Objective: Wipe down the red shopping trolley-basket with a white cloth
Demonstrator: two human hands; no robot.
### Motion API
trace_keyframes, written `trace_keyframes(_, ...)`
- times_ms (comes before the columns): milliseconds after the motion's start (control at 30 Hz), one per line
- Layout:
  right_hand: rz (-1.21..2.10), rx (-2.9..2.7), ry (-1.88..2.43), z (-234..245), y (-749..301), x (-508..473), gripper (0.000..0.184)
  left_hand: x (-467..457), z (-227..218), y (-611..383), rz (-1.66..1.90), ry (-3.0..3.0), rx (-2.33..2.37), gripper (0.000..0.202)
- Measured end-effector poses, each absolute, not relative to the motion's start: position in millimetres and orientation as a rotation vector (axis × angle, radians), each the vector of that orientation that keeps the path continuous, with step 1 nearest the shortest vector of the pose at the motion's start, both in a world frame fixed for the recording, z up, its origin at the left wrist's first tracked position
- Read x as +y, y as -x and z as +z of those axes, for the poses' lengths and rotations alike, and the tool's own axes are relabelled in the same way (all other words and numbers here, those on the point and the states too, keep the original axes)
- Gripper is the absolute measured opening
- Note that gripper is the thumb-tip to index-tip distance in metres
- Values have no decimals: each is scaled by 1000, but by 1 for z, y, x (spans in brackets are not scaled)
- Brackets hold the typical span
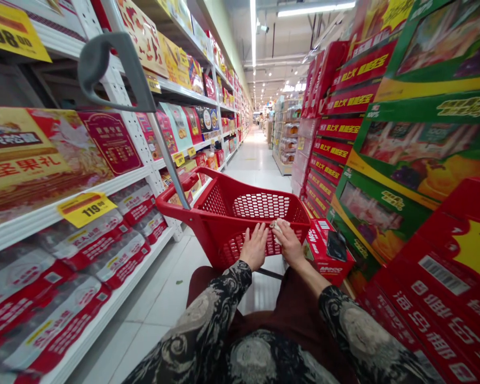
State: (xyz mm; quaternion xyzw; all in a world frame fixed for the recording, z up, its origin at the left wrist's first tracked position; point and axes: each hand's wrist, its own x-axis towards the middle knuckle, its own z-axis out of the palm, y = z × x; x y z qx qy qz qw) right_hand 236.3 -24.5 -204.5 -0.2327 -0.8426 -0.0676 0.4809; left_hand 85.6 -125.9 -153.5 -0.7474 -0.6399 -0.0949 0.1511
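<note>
A red plastic shopping basket (208,226) with perforated walls stands right in front of my knees. Its long metal pole (168,154) rises on the left to a grey handle (118,69). My left hand (254,247) lies against the near side of the basket, fingers stretched out and holding nothing. Beside it, my right hand (289,244) is closed on a crumpled white tissue (279,226) and presses it at the basket's near rim. The basket's inside shows only in part, and its wheels are hidden.
Shelves (132,176) of gift boxes and packs of bottled water (80,240) line the left. Stacked green juice cartons (420,154) and red cartons (436,298) rise closely on the right. A phone (336,245) lies on a low red box (324,261). The aisle (256,154) stretches ahead.
</note>
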Motion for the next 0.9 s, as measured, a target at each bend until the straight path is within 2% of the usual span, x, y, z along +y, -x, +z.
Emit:
trace_keyframes(200, -128, -2220, 524, -260, -245, -44, 44, -129, -159, -91, -216, 2212, -1784, 64)
trace_keyframes(500, -140, -1960, 643, -200, -275, -15, 57, -121, -153, -100, -236, 2231, -1732, 63)
trace_keyframes(767, -61, -2182, 617, -268, -270, -36, 51, -122, -154, -115, -197, 2292, -1616, 62)
trace_keyframes(900, -64, -2107, 587, -252, -277, -38, 54, -123, -157, -112, -177, 2307, -1615, 63)
